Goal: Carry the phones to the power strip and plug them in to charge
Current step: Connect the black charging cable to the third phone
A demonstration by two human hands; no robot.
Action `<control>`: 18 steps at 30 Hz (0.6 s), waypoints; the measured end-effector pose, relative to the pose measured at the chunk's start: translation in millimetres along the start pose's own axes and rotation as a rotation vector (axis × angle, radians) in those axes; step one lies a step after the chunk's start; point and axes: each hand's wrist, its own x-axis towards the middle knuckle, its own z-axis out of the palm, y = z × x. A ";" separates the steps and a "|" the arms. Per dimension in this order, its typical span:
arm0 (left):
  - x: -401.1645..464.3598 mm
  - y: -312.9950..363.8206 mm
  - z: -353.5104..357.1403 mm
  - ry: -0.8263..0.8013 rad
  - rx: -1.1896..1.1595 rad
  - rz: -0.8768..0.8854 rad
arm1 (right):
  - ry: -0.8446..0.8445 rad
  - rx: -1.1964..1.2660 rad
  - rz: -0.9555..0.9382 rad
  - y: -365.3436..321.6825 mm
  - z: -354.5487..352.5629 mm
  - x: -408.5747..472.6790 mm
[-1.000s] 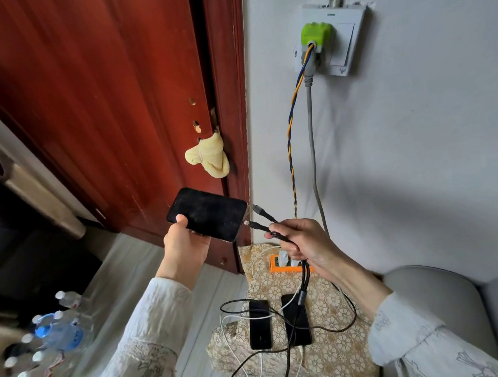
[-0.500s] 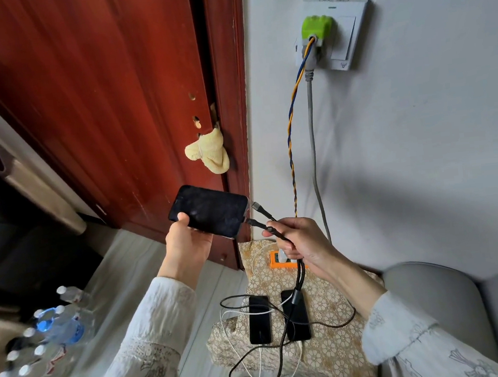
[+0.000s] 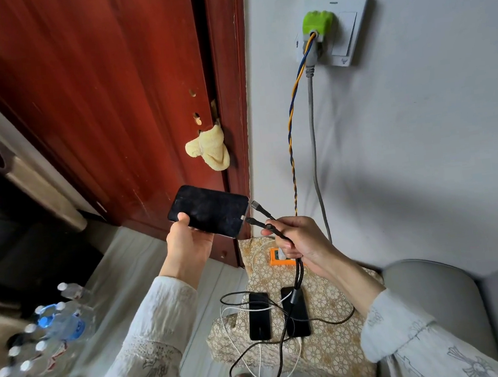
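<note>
My left hand (image 3: 188, 246) holds a black phone (image 3: 209, 211) up in front of the door, screen toward me. My right hand (image 3: 300, 241) grips a black multi-head charging cable (image 3: 263, 222); one connector tip touches the phone's right end, a second tip sticks out above it. Below, two more black phones (image 3: 258, 316) (image 3: 296, 313) lie side by side on a patterned cloth-covered stool (image 3: 333, 347), with black and white cables looped over them. An orange power strip (image 3: 275, 257) sits at the back of the stool, partly hidden by my right hand.
A red-brown wooden door (image 3: 111, 95) with a yellow cloth (image 3: 209, 149) at its edge stands on the left. A wall socket (image 3: 335, 28) holds a green plug with cords hanging down. A grey armchair (image 3: 435, 307) is at right. Several water bottles (image 3: 51, 332) crowd the floor at left.
The phone and the cable tip have come together; the connector now touches the phone's end. The view has shifted slightly downward.
</note>
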 end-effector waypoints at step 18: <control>0.9 1.8 -11.3 0.027 -0.024 -0.017 | -0.004 -0.022 0.015 6.2 2.6 0.0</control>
